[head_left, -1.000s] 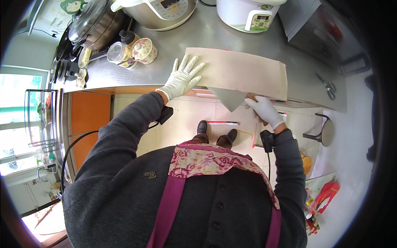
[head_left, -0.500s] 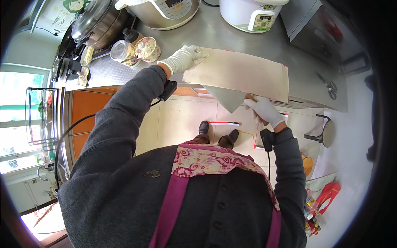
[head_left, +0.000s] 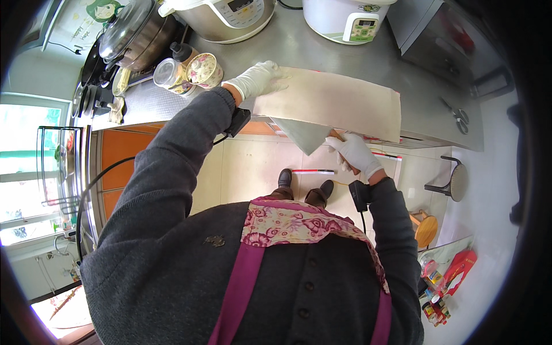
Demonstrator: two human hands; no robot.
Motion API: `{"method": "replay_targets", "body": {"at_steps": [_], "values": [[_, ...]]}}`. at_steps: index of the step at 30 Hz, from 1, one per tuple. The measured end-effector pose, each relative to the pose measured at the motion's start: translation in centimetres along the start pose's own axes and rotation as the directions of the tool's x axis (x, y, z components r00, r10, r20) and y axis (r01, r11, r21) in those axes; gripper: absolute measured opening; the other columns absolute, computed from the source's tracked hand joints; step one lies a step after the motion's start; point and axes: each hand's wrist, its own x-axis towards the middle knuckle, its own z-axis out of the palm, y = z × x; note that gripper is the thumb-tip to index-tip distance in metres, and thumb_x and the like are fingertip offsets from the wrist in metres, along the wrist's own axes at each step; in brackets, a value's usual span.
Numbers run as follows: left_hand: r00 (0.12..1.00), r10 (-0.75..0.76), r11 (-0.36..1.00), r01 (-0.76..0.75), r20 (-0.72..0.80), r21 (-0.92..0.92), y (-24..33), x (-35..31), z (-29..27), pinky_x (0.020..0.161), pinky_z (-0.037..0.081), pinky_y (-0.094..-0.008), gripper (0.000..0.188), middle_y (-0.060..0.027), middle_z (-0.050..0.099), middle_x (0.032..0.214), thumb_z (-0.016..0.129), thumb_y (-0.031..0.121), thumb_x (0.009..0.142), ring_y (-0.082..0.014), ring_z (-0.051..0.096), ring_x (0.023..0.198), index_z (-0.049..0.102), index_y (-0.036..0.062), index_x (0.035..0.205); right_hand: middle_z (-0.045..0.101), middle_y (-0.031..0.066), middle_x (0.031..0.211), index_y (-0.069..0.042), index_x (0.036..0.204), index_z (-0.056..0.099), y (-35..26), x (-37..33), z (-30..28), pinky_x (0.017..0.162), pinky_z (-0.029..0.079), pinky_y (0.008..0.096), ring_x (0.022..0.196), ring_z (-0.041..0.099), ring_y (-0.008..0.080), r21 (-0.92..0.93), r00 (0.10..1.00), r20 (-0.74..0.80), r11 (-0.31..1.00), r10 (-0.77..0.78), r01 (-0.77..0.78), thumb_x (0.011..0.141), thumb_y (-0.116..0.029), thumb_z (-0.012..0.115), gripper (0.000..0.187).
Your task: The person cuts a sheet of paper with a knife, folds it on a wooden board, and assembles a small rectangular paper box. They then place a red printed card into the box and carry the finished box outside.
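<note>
A long beige sheet, like card or thick paper (head_left: 339, 103), lies along the counter's front edge. My left hand (head_left: 257, 79), in a white glove, rests on the sheet's left end with its fingers stretched out flat. In my right hand (head_left: 357, 156), also gloved, is the brown wooden handle of a cleaver (head_left: 303, 135). The fingers are wrapped round the handle. Its broad grey blade shows below the sheet's front edge, beyond the counter edge; the rest of the blade is hidden by the sheet.
Scissors (head_left: 460, 118) lie on the steel counter (head_left: 264, 50) to the right. A white cooker (head_left: 345, 23) and a silver cooker (head_left: 224, 20) stand at the back. Jars (head_left: 202, 70) and a lidded steel pot (head_left: 131, 37) are at the left. A stool (head_left: 455, 181) stands on the floor.
My right hand has moved left with the cleaver, and the blade has slid left along the sheet's front edge. My left hand stays on the sheet, which has hardly moved.
</note>
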Motion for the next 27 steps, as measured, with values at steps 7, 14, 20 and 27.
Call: {"method": "replay_targets", "body": {"at_steps": [7, 14, 20, 27], "values": [[1.0, -0.013, 0.998, 0.012, -0.015, -0.063, -0.2, -0.1, 0.0, 0.099, 0.045, -0.0414, 0.039, -0.0188, 0.056, 0.119, 0.063, 0.039, 0.095, -0.037, 0.054, 0.112, 0.065, 0.0206, 0.129, 0.052, 0.0027, 0.054, -0.002, 0.092, 0.061, 0.1, -0.3, -0.2, 0.035, 0.038, 0.026, 0.035, 0.046, 0.01, -0.1, 0.999, 0.048, 0.995, -0.005, 0.01, 0.095, -0.04, 0.062, 0.038], [1.0, -0.024, 0.999, 0.024, -0.019, -0.039, 0.1, 0.0, 0.1, 0.1, 0.045, -0.0421, 0.037, -0.0192, 0.058, 0.117, 0.061, 0.036, 0.096, -0.0376, 0.054, 0.113, 0.065, 0.0205, 0.129, 0.051, 0.0027, 0.052, -0.003, 0.088, 0.062, -0.6, 1.3, 2.4, 0.034, 0.038, 0.0277, 0.035, 0.048, 0.0124, 0.054, 0.998, 0.066, 0.998, 0.008, -0.012, 0.096, -0.039, 0.06, 0.037], [1.0, -0.014, 0.999, 0.012, -0.028, -0.045, -0.4, -0.2, 0.2, 0.102, 0.043, -0.0422, 0.037, -0.02, 0.056, 0.123, 0.058, 0.033, 0.097, -0.0372, 0.053, 0.117, 0.063, 0.021, 0.132, 0.05, 0.001, 0.054, -0.003, 0.101, 0.066, 0.8, -1.8, 1.4, 0.038, 0.041, 0.0255, 0.042, 0.051, 0.0102, -0.198, 0.977, 0.207, 0.98, 0.059, -0.018, 0.094, -0.038, 0.062, 0.035], [0.999, 0.007, 1.0, -0.008, -0.045, -0.004, -0.3, -0.5, 0.0, 0.1, 0.045, -0.0457, 0.036, -0.0185, 0.058, 0.126, 0.054, 0.031, 0.098, -0.0391, 0.056, 0.115, 0.062, 0.022, 0.131, 0.063, 0.0028, 0.08, -0.001, 0.111, 0.065, 2.7, -9.6, -5.9, 0.055, 0.049, 0.0261, 0.063, 0.058, 0.0101, -0.232, 0.982, -0.109, 0.965, -0.151, 0.123, 0.089, -0.027, 0.071, 0.035]]}}
